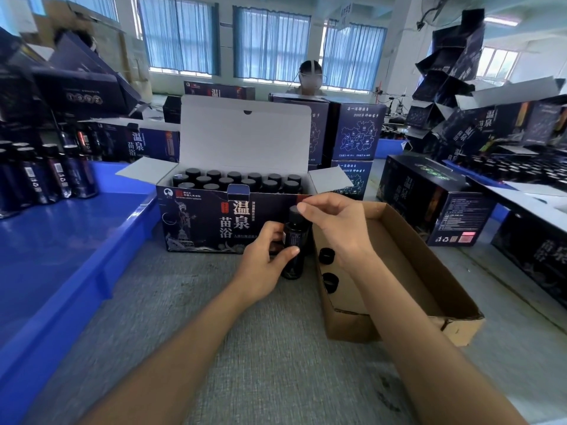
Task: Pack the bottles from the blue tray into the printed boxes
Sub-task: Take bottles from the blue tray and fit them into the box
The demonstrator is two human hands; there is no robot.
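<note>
Dark bottle [294,243] upright, cap up, between left hand [264,262] and right hand [335,223].

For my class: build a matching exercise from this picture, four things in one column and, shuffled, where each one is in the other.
1 blue tray
2 open printed box
3 brown carton
4 single bottle

A gripped by the left hand, right hand at its cap
B at the left, standing bottles at its far end
C in the middle, lid up, packed bottles inside
D at the right, two black caps inside

Pairs: 1-B; 2-C; 3-D; 4-A
</note>
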